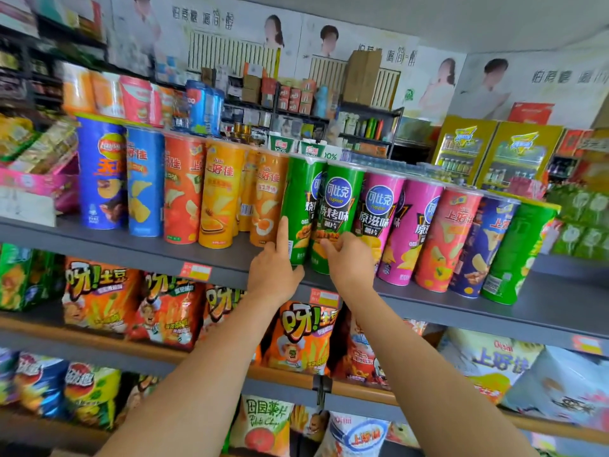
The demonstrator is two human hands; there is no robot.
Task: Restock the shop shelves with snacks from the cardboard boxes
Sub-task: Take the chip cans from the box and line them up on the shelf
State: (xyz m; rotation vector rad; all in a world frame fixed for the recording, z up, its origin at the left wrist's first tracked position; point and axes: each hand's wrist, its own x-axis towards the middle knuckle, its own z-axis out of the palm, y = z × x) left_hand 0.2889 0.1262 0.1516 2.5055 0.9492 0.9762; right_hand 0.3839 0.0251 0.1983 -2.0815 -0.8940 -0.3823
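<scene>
Head view: both hands are up at the grey shelf (131, 249). Left hand (275, 275) points its forefinger straight up against a green can (301, 206), other fingers curled, gripping nothing. Right hand (347, 262), at its 3 o'clock, curls fingers onto the next green can (339, 212), standing beside pink cans (382, 219).

Bright, even light with soft shadows; wide-angle bending curves the shelf edges, and the left side is blurred.

2 bare forearms w/ left hand (273, 275) & right hand (349, 265), no sleeves, rings, watch.
</scene>
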